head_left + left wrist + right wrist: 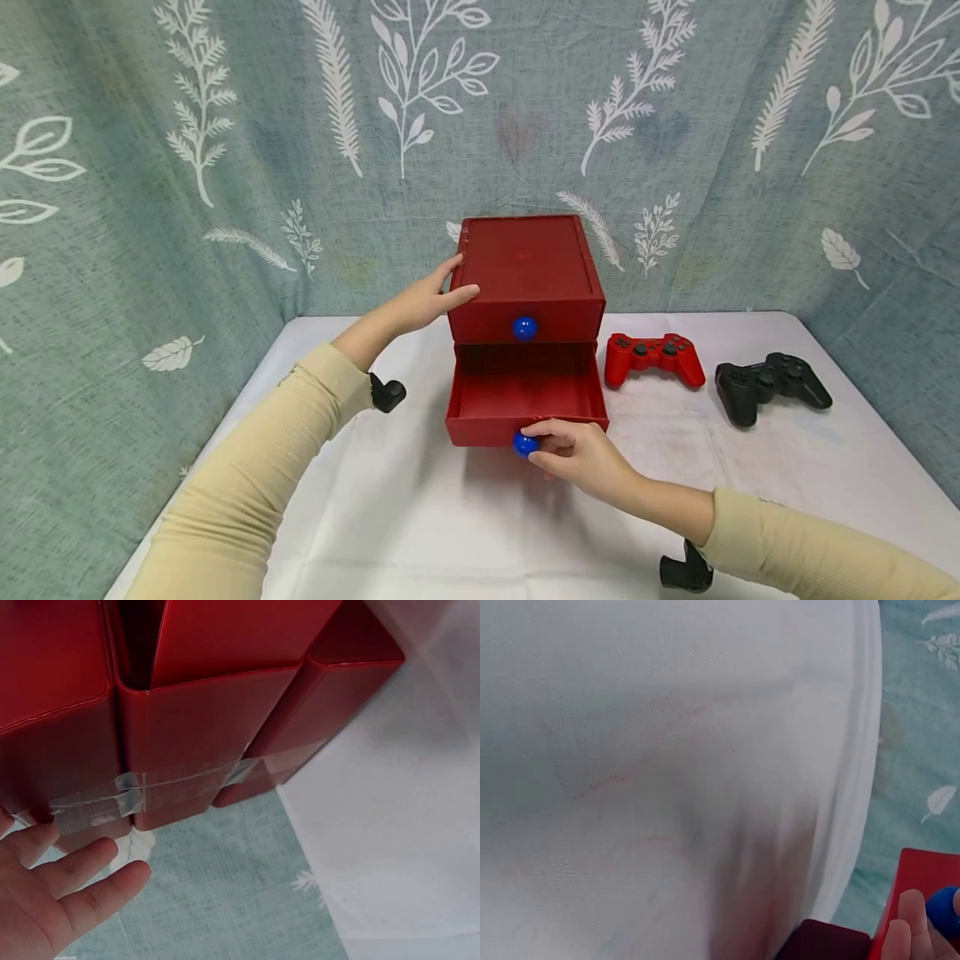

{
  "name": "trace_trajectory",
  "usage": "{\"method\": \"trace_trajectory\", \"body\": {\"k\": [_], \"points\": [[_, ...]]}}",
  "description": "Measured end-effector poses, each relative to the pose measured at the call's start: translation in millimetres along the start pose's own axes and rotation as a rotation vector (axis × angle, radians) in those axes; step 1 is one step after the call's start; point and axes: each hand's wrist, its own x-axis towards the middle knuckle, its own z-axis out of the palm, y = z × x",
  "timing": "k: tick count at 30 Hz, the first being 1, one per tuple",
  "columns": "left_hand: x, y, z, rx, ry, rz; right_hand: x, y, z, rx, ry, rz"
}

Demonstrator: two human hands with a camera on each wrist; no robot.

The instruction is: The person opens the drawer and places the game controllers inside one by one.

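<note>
A red drawer cabinet [528,258] stands on the white-covered table, its upper drawer flush and fitted with a blue knob [525,328]. Below that, a lower drawer [480,432] is pulled out toward me, and its inside holds nothing. My right hand [588,457] pinches the blue knob [524,447] of this lower drawer between thumb and fingers. At the cabinet's upper left edge rests my left hand [420,304], thumb over the top and fingers along the side. In the left wrist view, its spread fingers [105,896] lie beside the taped red wall [172,742].
Right of the cabinet lie a red game controller [654,357] and, farther right, a black game controller [772,385]. A blue-green curtain [517,125] with white leaf prints hangs close behind the cabinet and along both sides of the table [390,517].
</note>
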Motion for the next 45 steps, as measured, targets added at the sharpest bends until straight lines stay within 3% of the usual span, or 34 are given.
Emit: {"method": "trace_trajectory", "body": {"k": [26, 35, 45], "points": [[0.1, 0.8, -0.2, -0.013, -0.005, 0.013, -3.2, -1.5, -3.5, 0.011, -0.029, -0.008], [-26.9, 35.2, -4.0, -0.01, -0.023, -0.005, -3.4, -1.3, -4.4, 0.017, -0.037, 0.003], [-32.7, 41.3, -3.1, 0.01, -0.018, -0.014, -3.1, -0.9, -4.9, 0.027, -0.044, 0.008]]}}
